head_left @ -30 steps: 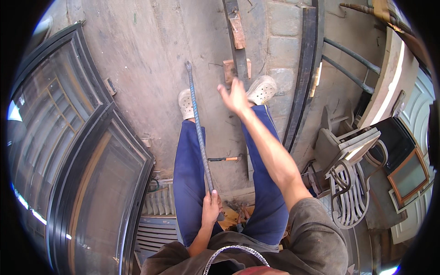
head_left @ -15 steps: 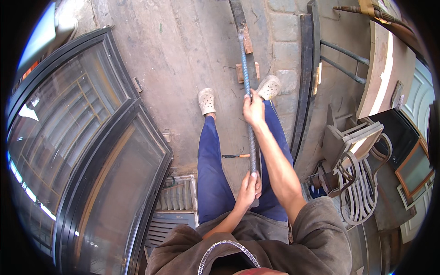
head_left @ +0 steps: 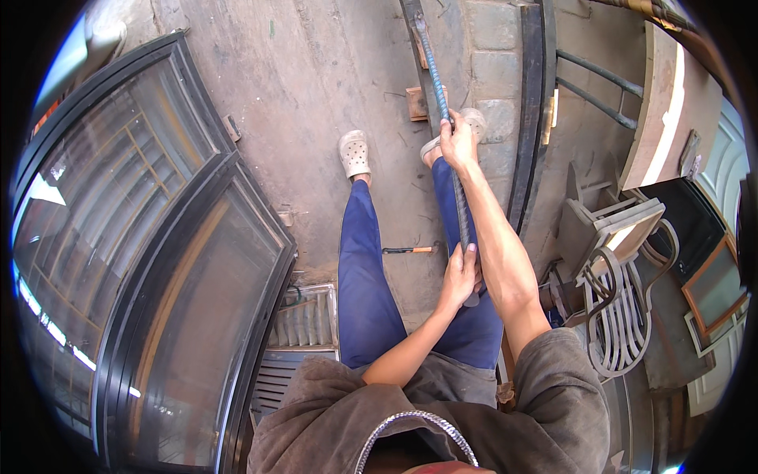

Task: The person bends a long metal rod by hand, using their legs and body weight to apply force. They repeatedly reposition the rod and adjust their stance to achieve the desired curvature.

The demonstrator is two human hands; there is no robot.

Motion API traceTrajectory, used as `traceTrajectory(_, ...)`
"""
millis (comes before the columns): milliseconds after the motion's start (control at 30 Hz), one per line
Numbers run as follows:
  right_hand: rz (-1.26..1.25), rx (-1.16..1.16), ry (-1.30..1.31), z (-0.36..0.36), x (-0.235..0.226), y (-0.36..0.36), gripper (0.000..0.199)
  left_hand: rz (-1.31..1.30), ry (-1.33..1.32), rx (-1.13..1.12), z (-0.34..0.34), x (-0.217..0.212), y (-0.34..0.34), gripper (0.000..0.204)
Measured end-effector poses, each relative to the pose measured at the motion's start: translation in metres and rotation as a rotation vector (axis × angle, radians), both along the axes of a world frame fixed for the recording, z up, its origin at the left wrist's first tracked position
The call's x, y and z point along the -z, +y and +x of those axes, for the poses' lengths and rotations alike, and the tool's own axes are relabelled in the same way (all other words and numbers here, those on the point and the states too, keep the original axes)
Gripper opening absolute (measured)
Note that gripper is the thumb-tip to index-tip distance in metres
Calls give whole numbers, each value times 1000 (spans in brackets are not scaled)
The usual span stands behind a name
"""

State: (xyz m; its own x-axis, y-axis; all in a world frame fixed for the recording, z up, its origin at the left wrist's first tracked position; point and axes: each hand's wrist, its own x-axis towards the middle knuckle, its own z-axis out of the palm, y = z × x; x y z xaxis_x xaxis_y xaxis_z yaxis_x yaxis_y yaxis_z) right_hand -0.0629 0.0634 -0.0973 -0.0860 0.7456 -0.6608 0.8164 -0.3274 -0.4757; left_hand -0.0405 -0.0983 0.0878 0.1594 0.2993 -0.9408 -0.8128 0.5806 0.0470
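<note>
Both hands are closed around one long, blue-grey, spirally ribbed metal bar (head_left: 436, 79): the left hand (head_left: 459, 276) near its lower end, the right hand (head_left: 459, 142) farther up. The bar slants above the right leg, its far tip over a dark, straight floor beam (head_left: 408, 12); contact there cannot be determined. A pale-rimmed rectangular metal frame (head_left: 335, 312), lower left, contains grey ribbed slats (head_left: 304, 320). Two reddish-brown wooden blocks (head_left: 416, 104) lie at the beam, partly behind the bar. Of two cream perforated clogs (head_left: 354, 154), the right is partly hidden by the right hand. One black-and-orange slender tool (head_left: 408, 250) lies between the legs. Outward, left: one black-framed glazed panel (head_left: 229, 162), two panes; right: two long dark beams (head_left: 527, 118), two grey tubes (head_left: 596, 71) and one grey slatted chair (head_left: 624, 316).
</note>
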Motion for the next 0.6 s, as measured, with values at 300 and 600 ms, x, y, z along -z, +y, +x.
traceTrajectory(300,-87,9,-102,41,8,-59,43,3,141,88,42,66,-40,39)
traceTrajectory(600,-112,-5,-238,63,-44,-124,43,123,473,305,65,100,-77,31)
